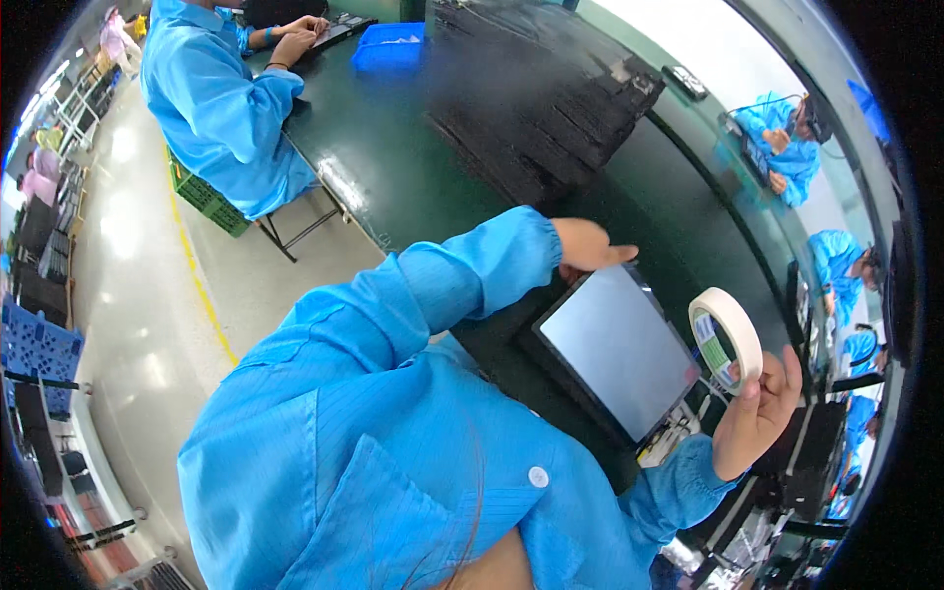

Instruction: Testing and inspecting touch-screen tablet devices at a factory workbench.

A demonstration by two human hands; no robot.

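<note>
My right hand (757, 413) grips a roll of cream-coloured masking tape (751, 336) by its lower rim, between thumb and fingers. The roll is held upright beside a flat, dark-edged display panel (619, 344) with a shiny grey face. My left hand (590, 246) is at the panel's far corner, with a finger stretched along the top edge. Its other fingers are partly hidden, and no held object shows in it. The panel lies at an angle on the dark green table (393, 147) in front of me.
A tall stack of black flat parts (551, 108) stands beyond the panel. A blue tray (388, 47) is farther left. At the table's far left end, a co-worker in blue (216, 98) handles a dark device. Cables and small parts (678, 428) lie right of the panel. Other workers sit along the right.
</note>
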